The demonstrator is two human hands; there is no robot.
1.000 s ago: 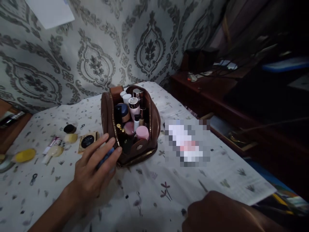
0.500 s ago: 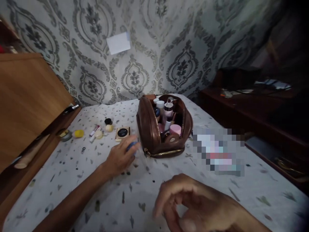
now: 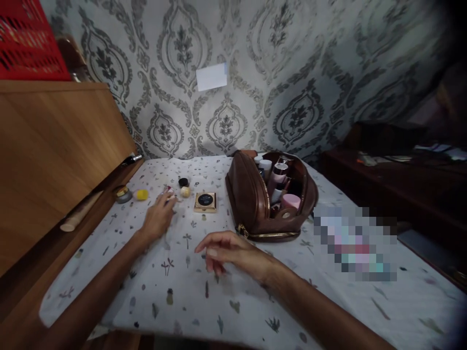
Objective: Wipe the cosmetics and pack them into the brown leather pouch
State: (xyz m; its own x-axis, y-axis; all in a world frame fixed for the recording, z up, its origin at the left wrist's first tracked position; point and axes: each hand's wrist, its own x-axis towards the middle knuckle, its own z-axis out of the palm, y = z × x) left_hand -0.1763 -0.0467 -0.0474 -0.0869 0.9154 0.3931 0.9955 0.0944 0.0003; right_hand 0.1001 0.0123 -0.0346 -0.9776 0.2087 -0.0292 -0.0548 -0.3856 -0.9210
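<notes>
My left hand point(image 3: 159, 215) reaches down to several small cosmetics on the patterned cloth. Its fingers are bent together over a small pinkish tube point(image 3: 168, 189), covering most of it; what they grip is hidden. Just beyond the fingertips sits a small cream-coloured round pot point(image 3: 185, 192), with a black-capped pot point(image 3: 183, 182) behind it. My right hand point(image 3: 224, 250) hovers over the cloth in front of the bag, holding nothing, fingers loosely bent and apart. A gold compact point(image 3: 205, 201) with a black round label lies between hand and bag. The brown cosmetic bag point(image 3: 251, 194) stands unzipped, full of bottles and a pink-lidded jar point(image 3: 291, 201).
A yellow item point(image 3: 141, 195) and a grey jar point(image 3: 123, 194) lie at the left, beside a wooden cabinet point(image 3: 54, 146) bearing a red basket point(image 3: 32, 43). A blurred-out object point(image 3: 355, 245) lies right of the bag. The patterned wall rises behind.
My left hand has moved left from beside the bag to the small cosmetics; the blue thing it held no longer shows. My right hand has moved forward and left. The view has turned left.
</notes>
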